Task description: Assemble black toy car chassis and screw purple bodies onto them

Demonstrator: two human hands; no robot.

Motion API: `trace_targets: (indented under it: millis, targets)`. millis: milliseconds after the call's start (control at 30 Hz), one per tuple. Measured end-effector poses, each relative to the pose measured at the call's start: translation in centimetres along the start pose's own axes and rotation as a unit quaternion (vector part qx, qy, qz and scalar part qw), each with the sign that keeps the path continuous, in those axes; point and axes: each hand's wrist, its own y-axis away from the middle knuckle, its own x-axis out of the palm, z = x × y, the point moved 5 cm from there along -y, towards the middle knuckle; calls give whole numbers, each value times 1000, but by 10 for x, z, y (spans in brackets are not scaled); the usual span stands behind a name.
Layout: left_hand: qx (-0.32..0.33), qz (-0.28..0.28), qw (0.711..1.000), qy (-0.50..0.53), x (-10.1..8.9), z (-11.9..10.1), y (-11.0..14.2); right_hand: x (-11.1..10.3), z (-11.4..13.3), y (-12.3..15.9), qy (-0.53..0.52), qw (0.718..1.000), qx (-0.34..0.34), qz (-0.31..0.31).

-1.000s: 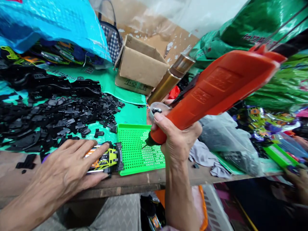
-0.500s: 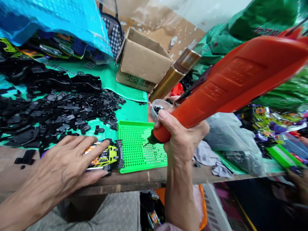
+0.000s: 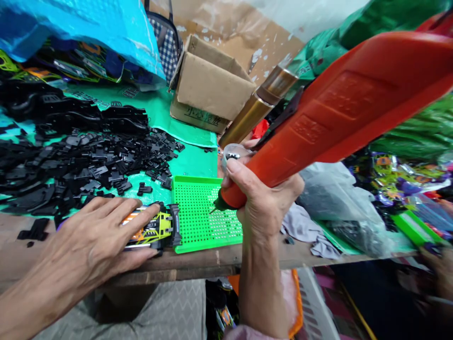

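I receive a single head-worn view, facing forward and down across the bench (image 3: 219, 259). The driver (image 3: 329, 108) lies nearest the lens, crossing the right half; tray (image 3: 193, 212) near centre, lap (image 3: 173, 311) lower left, wall (image 3: 262, 16) farthest, at top centre.

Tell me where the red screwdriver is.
In the head view, the red screwdriver is right of centre, in the right hand, its black nose seen against the green tray.

Patchy wall (image 3: 244, 26) — tan below white, wooden workbench (image 3: 207, 260)
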Motion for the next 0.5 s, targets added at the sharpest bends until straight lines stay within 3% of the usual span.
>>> trace_targets:
  millis: [133, 333, 500]
  targets:
    - [-17, 24, 1000, 2, 0, 2, 0, -3, -2, 2, 8, 1000, -8, -24]
    - [-5, -8, 1000, 25, -3, 0, -1, -7, -4, 6, 58, 995, -27, -72]
    - [-36, -21, 997, 59, 1, 0, 0, -1, 22, -2, 25, 997, -22, -67]
